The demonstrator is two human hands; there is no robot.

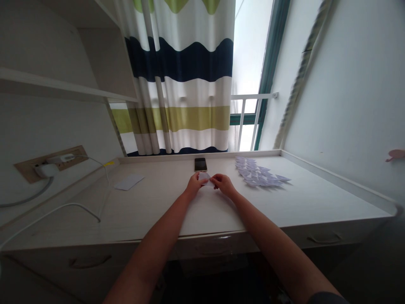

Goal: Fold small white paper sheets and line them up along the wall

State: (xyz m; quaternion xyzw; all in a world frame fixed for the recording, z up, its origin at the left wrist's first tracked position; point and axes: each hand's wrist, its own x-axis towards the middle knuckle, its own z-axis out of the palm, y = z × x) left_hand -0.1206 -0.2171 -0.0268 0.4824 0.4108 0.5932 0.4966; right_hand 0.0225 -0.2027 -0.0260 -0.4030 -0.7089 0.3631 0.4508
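Between my two hands is a small piece of white paper (205, 179), held just above the desk. My left hand (193, 184) grips its left side, with the thumb on top. At its right edge my right hand (222, 183) pinches it between thumb and fingers. Whether the paper has a fold in it is hard to make out. Just beyond the hands lies a dark-screened phone (200, 164). To the right, folded paper pieces (257, 172) with pointed ends lie in several overlapping rows. Off to the left rests a stack of white paper sheets (129, 182).
The white desk (158, 211) has a low raised edge at the back and right. A white cable (76, 204) runs over its left side from a wall socket (52, 162). Drawers with handles (324, 239) sit below. A striped curtain (186, 93) hangs behind.
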